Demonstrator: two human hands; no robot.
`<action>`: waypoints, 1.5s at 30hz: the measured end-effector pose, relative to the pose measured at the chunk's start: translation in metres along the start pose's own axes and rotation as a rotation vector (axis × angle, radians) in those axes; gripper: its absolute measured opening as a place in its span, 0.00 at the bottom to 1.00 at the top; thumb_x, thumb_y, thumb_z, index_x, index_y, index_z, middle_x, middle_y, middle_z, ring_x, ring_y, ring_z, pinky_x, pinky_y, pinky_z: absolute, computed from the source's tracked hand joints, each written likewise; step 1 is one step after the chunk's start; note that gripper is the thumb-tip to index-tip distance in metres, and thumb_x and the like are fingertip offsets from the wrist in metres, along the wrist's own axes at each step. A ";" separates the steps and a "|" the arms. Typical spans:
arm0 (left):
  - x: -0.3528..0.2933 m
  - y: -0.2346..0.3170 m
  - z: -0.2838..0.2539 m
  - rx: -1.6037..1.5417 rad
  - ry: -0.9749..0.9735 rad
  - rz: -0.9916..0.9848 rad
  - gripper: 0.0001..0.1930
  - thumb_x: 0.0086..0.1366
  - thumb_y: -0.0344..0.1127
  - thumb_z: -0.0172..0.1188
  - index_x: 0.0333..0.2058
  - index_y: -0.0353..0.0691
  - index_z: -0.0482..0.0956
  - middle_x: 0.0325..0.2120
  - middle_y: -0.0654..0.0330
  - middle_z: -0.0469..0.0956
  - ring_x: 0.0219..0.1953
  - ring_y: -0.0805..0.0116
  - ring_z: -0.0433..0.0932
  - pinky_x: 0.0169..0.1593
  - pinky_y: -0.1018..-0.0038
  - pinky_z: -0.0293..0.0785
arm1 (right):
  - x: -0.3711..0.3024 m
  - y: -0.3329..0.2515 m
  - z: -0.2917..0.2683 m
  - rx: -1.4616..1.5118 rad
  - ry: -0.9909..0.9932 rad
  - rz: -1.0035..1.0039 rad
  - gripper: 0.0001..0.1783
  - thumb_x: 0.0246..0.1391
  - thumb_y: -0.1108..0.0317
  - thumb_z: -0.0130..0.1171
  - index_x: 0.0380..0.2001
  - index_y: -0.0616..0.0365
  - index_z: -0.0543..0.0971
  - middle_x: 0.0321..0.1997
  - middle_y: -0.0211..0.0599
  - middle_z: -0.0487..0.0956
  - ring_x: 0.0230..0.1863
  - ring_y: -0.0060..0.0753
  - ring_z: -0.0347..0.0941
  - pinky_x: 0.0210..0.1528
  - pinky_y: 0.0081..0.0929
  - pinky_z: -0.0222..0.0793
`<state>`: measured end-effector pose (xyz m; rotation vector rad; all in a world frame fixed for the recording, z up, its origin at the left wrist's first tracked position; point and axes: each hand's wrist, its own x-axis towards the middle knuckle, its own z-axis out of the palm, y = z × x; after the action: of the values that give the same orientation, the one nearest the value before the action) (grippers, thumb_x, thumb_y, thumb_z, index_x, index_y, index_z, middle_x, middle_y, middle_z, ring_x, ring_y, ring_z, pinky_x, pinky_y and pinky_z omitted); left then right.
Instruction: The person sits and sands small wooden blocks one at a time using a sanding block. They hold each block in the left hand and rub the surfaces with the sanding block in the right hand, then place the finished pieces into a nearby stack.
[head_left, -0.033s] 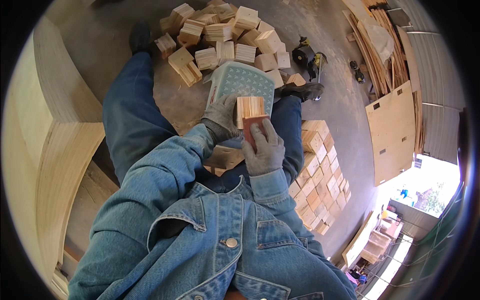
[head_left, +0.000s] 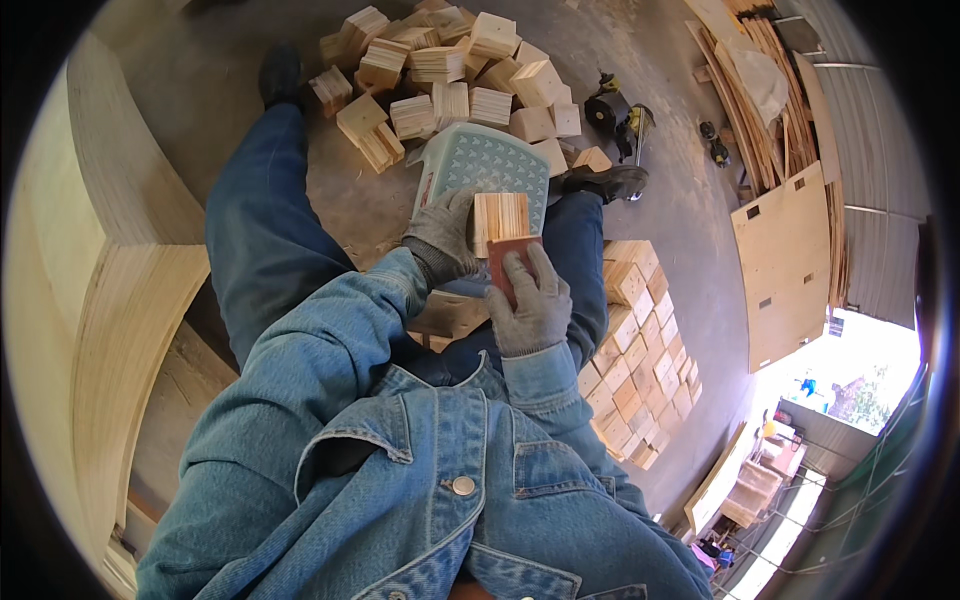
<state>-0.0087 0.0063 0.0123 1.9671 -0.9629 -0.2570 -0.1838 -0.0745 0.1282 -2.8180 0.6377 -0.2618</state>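
Observation:
Above a pale green plastic stool point(head_left: 497, 160), my gloved left hand point(head_left: 444, 232) grips a layered plywood block point(head_left: 502, 214) by its left side. My gloved right hand point(head_left: 532, 305) is closed around a reddish-brown sanding block point(head_left: 509, 258), whose far edge lies against the near part of the plywood block. The contact surface between the two is hidden from above. Both hands are between my spread knees, and the stool's textured top shows just beyond them.
A loose heap of plywood blocks point(head_left: 437, 65) lies beyond the stool. Neatly stacked blocks point(head_left: 640, 365) stand beside my right leg. Black-and-yellow power tools point(head_left: 610, 110) rest on the floor past my right shoe. Large curved plywood point(head_left: 140, 330) rises at left; boards point(head_left: 790, 265) lean at right.
My right hand and the sanding block have shifted very slightly nearer to me along the plywood block. My left hand holds its place.

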 end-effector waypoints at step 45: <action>0.005 0.000 0.004 -0.033 -0.145 0.077 0.43 0.58 0.59 0.70 0.68 0.46 0.68 0.65 0.48 0.69 0.67 0.46 0.69 0.73 0.58 0.65 | 0.041 -0.016 0.006 -0.077 -0.051 -0.074 0.30 0.53 0.55 0.71 0.61 0.41 0.84 0.74 0.39 0.71 0.63 0.60 0.73 0.61 0.59 0.70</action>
<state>-0.0071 0.0001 0.0109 1.8967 -1.1181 -0.3731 -0.1394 -0.0780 0.1319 -2.9158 0.5445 -0.1815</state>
